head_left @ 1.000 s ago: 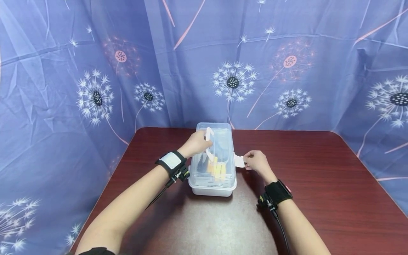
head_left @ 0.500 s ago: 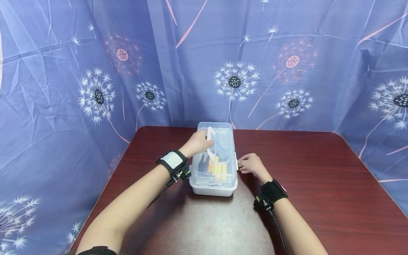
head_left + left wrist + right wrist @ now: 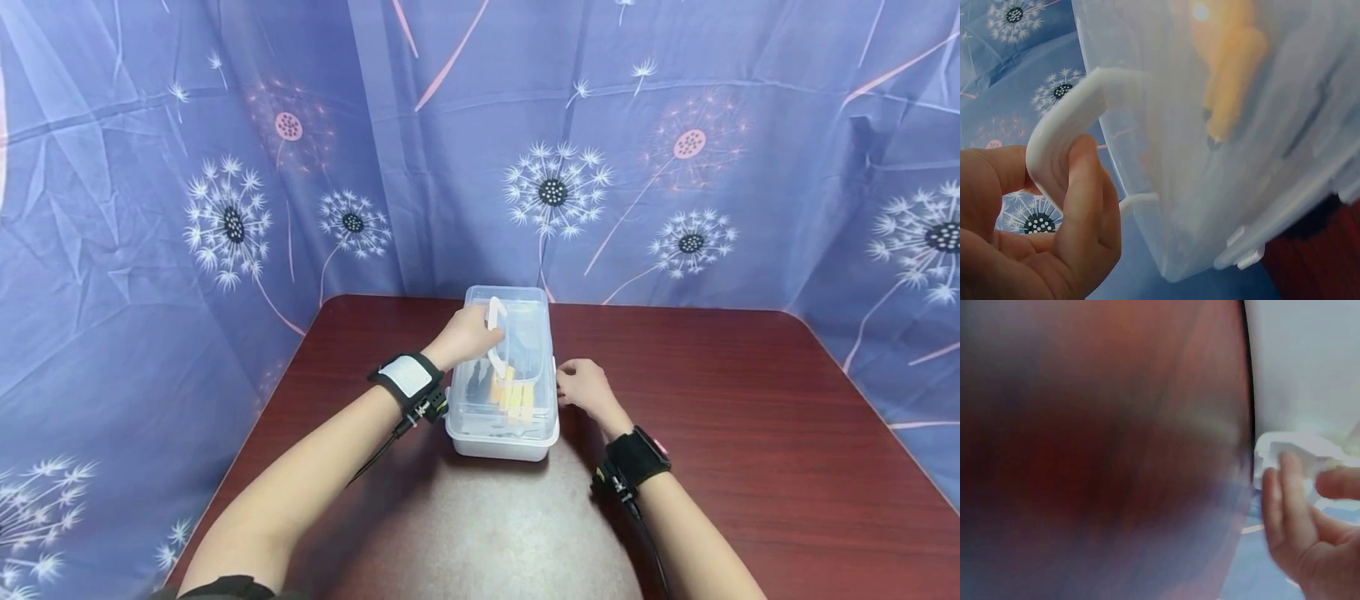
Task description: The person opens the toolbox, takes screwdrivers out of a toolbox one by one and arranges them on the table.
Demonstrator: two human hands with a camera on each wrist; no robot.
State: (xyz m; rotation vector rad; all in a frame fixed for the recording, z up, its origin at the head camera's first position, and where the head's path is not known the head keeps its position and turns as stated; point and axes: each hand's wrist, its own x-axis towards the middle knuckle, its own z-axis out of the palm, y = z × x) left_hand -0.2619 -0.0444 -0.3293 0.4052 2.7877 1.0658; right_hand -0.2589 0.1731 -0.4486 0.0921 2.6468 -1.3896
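On the table sits a translucent plastic storage box with a clear lid. My left hand grips the white carry handle on top of the lid, thumb and fingers curled round it. At the box's right side, my right hand touches the white latch, which lies against the wall. Its fingers reach fairly straight onto the latch in the right wrist view, with the thumb apart from them. Through the lid show yellow-orange pieces and some dark shapes, blurred by the plastic.
The dark red wooden table extends on both sides of the box. Behind and to the left hangs a blue curtain with a dandelion print. Each wrist wears a black strap with a camera, and a cable runs back along each forearm.
The latch, sticking out to the right a second ago, has been swung in against the box by my right hand, which moved left with it. My left hand stays on the handle.
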